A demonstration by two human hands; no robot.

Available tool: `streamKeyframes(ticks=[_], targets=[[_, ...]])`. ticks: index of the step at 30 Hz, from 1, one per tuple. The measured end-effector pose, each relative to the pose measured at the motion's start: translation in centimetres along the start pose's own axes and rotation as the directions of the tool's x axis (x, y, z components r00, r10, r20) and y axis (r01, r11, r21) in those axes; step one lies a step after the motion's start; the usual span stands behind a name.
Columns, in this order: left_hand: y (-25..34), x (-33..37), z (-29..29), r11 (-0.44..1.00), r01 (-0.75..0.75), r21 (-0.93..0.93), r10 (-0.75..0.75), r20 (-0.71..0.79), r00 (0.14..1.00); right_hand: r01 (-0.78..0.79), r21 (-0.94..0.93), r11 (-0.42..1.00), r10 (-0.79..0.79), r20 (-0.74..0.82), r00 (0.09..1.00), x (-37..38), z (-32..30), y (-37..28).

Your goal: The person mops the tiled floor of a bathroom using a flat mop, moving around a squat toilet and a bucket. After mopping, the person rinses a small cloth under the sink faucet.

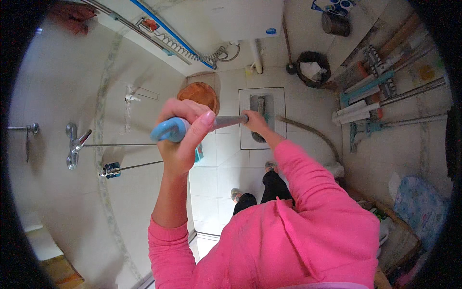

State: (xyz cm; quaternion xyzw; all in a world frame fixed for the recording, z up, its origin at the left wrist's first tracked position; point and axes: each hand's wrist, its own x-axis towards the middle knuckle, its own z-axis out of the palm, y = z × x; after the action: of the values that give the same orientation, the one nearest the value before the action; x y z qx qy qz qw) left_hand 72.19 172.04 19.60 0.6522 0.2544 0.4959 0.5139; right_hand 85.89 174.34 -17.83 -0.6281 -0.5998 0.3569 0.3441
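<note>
The left hand (188, 144) clenched its fingers round the pole (230, 121) and the right hand (256, 123) grasped it farther right; steadying above while guiding below seemed best.

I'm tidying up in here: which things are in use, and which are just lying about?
In use: grey pole with blue end; left hand and right hand gripping it.

Lying about: dark bin; brown round object; long-handled tools at right.
</note>
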Motion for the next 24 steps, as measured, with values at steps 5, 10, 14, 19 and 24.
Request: streamKeyframes(ticks=[5, 10, 14, 19, 24], targets=[[-1.0, -0.1, 1.0, 0.999, 0.045, -0.026, -0.047, -0.067, 0.997, 0.054, -0.025, 0.998, -0.054, 0.000, 0.999, -0.6, -1.3, 0.0], [0.0, -0.8, 1.9, 0.996, 0.000, 0.088, -0.004, 0.048, 0.999, -0.012, -0.034, 0.999, 0.012, -0.014, 1.000, -2.8, -2.9, -2.2], [0.6, -0.1, 1.7, 0.990, 0.100, 0.102, -0.095, -0.048, 0.994, -0.080, -0.095, 0.992, 0.079, -0.007, 0.997, -1.9, -2.1, -2.6], [0.1, -0.3, 2.7, 0.993, 0.092, 0.078, -0.089, -0.039, 0.995, -0.120, -0.074, 0.990, 0.123, 0.046, 0.991, -2.7, -2.4, -2.6], [-0.5, 0.0, 2.4, 0.994, 0.074, 0.078, -0.077, 0.040, 0.996, -0.093, -0.054, 0.994, 0.087, -0.107, 0.990, -3.0, -2.1, -1.9]])
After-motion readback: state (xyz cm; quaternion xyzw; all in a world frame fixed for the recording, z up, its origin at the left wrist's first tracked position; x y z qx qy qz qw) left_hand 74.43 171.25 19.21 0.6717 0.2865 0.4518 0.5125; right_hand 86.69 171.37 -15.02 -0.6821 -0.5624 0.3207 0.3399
